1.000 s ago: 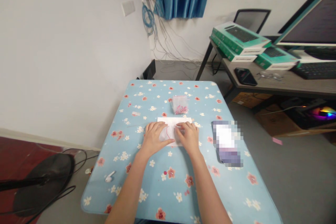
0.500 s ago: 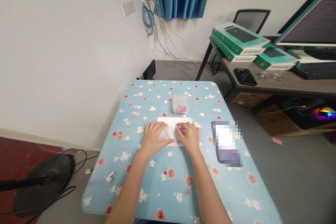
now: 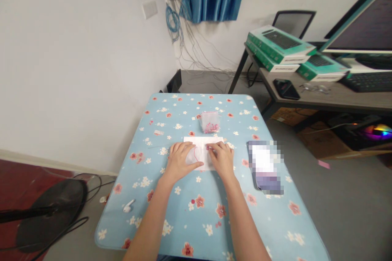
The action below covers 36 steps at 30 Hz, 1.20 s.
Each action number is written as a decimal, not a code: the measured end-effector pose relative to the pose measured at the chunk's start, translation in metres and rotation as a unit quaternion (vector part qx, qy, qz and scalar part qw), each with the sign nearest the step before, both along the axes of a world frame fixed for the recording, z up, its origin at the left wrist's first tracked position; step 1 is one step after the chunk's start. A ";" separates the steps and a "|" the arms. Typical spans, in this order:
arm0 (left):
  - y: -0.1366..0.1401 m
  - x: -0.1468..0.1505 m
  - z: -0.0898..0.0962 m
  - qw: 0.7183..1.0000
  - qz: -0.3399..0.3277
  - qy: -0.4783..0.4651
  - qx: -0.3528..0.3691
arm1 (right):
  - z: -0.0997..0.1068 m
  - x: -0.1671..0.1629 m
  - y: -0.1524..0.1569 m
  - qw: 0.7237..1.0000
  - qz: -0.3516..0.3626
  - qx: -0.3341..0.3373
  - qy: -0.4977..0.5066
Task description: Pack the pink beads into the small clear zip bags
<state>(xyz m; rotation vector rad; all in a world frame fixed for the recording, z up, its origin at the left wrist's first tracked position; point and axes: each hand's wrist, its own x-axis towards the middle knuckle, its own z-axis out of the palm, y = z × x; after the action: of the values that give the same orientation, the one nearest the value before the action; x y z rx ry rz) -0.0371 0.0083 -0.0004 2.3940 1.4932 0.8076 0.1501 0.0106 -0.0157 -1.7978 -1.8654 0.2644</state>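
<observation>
A white sheet of paper (image 3: 204,140) lies on the flower-patterned table, with a thin red line, perhaps a thread (image 3: 195,154), curving across its left half. My left hand (image 3: 180,158) rests flat on the left side of the sheet, fingers spread, thumb reaching toward the middle. Over the right side is my right hand (image 3: 222,157), its thumb and index finger drawn together. A tiny pinkish spot shows at those fingertips, too small to name. Just beyond the paper sits a clear plastic bag (image 3: 210,121) with small pink pieces in it.
A phone-like object (image 3: 265,167), partly pixelated, lies to the right on the table (image 3: 171,220). A white earbud (image 3: 128,206) is at the near left. Keyboard boxes (image 3: 280,45) and a black phone (image 3: 286,89) occupy the desk at right.
My right hand has shifted slightly right, and its thumb has come up nearer the index fingertip. The left hand stays in place.
</observation>
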 end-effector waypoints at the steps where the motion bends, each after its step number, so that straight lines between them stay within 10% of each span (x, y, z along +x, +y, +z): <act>1: 0.000 0.000 0.000 1.000 0.000 0.000 0.000 | 0.000 0.000 0.000 1.000 0.001 0.001 0.002; 10: 0.001 -0.001 -0.001 1.000 -0.004 -0.004 0.006 | 0.001 0.000 0.001 0.999 -0.014 0.007 0.038; 20: 0.000 -0.001 0.001 1.000 -0.008 -0.009 0.008 | 0.014 -0.001 0.001 0.935 0.101 0.016 0.340; 28: 0.000 0.000 0.001 1.000 -0.012 -0.011 0.006 | 0.016 -0.010 -0.004 0.948 0.170 -0.005 0.270; 36: 0.000 0.000 0.001 1.000 -0.009 -0.010 0.012 | 0.002 0.006 0.003 0.985 0.067 0.038 0.154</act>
<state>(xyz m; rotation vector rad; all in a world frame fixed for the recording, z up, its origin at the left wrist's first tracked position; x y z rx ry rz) -0.0371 0.0080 0.0009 2.4053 1.4609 0.8478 0.1558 0.0133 -0.0132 -1.4867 -1.7517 0.4834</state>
